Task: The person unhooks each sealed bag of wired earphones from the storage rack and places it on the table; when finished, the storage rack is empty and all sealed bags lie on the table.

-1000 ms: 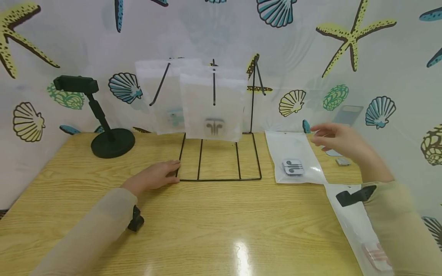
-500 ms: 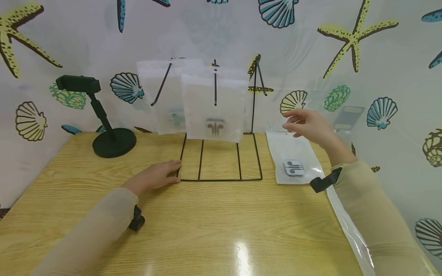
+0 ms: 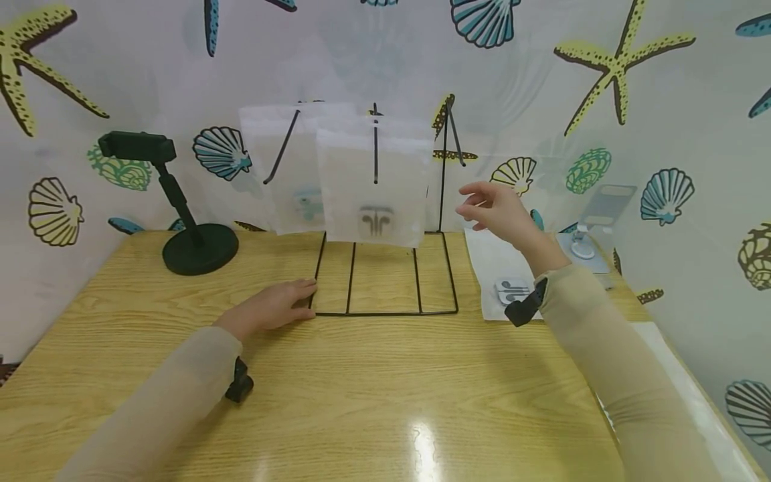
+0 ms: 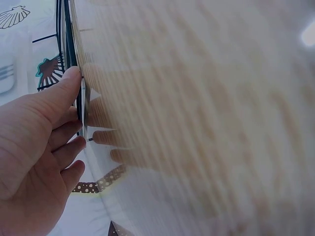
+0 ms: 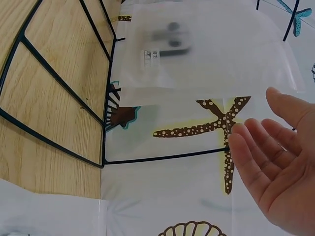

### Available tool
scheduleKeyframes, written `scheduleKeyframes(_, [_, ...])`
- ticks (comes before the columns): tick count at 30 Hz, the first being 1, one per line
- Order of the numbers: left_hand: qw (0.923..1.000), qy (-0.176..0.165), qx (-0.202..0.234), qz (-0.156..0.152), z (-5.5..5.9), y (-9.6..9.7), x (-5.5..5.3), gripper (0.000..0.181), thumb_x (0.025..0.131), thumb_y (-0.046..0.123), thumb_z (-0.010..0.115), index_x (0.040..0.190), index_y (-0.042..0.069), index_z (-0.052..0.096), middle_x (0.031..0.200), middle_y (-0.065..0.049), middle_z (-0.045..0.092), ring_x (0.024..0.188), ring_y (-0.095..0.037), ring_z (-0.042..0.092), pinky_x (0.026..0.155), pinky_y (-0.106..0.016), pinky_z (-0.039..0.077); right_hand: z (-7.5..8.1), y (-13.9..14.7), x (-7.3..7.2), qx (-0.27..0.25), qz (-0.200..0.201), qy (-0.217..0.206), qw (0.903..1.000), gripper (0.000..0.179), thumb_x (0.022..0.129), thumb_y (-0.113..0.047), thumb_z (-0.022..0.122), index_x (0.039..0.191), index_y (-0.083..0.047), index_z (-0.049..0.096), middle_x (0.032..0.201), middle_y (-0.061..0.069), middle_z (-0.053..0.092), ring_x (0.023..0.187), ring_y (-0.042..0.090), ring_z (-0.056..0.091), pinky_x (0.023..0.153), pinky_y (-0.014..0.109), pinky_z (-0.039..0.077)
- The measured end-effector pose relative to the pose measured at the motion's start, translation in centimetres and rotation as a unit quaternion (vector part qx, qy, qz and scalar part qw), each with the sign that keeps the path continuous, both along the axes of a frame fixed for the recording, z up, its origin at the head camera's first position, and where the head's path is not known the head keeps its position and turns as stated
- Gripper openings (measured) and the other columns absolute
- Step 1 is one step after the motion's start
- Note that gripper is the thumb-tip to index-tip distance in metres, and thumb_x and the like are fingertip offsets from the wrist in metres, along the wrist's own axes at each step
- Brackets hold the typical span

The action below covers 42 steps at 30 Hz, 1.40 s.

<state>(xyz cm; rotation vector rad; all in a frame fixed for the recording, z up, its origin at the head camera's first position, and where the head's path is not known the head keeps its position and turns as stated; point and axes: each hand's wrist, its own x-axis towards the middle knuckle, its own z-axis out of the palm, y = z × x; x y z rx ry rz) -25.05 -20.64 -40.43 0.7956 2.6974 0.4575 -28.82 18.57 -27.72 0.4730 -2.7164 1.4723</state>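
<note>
A black wire display rack (image 3: 401,314) stands on the table with three hooks. Frosted zip bags hang from two of them. The middle bag (image 3: 373,174) shows an earphone case through it; the left bag (image 3: 283,167) has a blurred bluish item. My left hand (image 3: 268,308) touches the rack's front left base corner, thumb and fingertips against the wire in the left wrist view. In the air below the bare right hook (image 3: 456,137), my right hand (image 3: 500,211) holds nothing, fingers loosely bent. Under that forearm lies another bag (image 3: 490,268) with an earphone case (image 3: 512,291), partly covered.
At the left back stands a black phone holder (image 3: 199,248) on a round base. A pale folding stand (image 3: 583,248) is at the right back. Another white bag (image 3: 680,375) lies along the table's right edge, mostly under my sleeve. A shell-patterned curtain (image 3: 373,60) closes the back.
My right hand has moved left from over the pale stand, across the lying bag, to near the right hook. My left hand stays at the rack's base.
</note>
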Motion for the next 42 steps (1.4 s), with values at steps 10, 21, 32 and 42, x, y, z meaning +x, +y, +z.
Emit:
scheduleKeyframes(10, [1.0,-0.001,-0.002,0.001,0.1,0.1,0.1,0.064,0.094,0.028,0.055,0.141,-0.007,0.03,0.145,-0.024,0.023,0.132,-0.04,0.02,0.104,-0.052,0.024,-0.9,-2.8,-1.5,-0.052,0.0,0.0,0.9986,0.041,0.09,-0.017,0.063,0.127,-0.004,0.053,0.109,0.013,0.058,0.095,0.024,0.059,0.074,0.037,0.053])
scheduleKeyframes(21, [1.0,0.008,-0.003,-0.003,-0.1,0.2,-0.2,0.063,0.094,0.027,0.055,0.141,-0.007,0.03,0.145,-0.023,0.025,0.133,-0.038,0.021,0.104,-0.051,0.024,-1.1,-4.8,-2.0,-0.081,-0.002,0.005,0.9967,0.048,0.089,-0.016,0.063,0.133,-0.005,0.048,0.117,0.015,0.055,0.103,0.023,0.056,0.073,0.034,0.053])
scheduleKeyframes(32, [1.0,0.001,-0.007,-0.004,-0.2,0.1,-0.2,0.064,0.094,0.028,0.055,0.14,-0.007,0.03,0.145,-0.024,0.024,0.133,-0.039,0.02,0.104,-0.052,0.024,-1.2,-5.9,-2.6,-0.115,-0.012,0.0,0.9933,0.026,0.09,-0.015,0.062,0.111,0.001,0.059,0.103,0.013,0.061,0.09,0.022,0.06,0.075,0.04,0.053])
scheduleKeyframes(42, [1.0,0.004,-0.005,-0.003,-0.2,0.0,-0.2,0.064,0.094,0.028,0.055,0.141,-0.006,0.029,0.146,-0.023,0.023,0.133,-0.038,0.02,0.104,-0.051,0.023,-0.9,-7.0,-2.6,-0.145,-0.021,-0.02,0.989,0.025,0.091,-0.015,0.06,0.11,0.001,0.061,0.094,0.014,0.064,0.079,0.022,0.062,0.066,0.031,0.055])
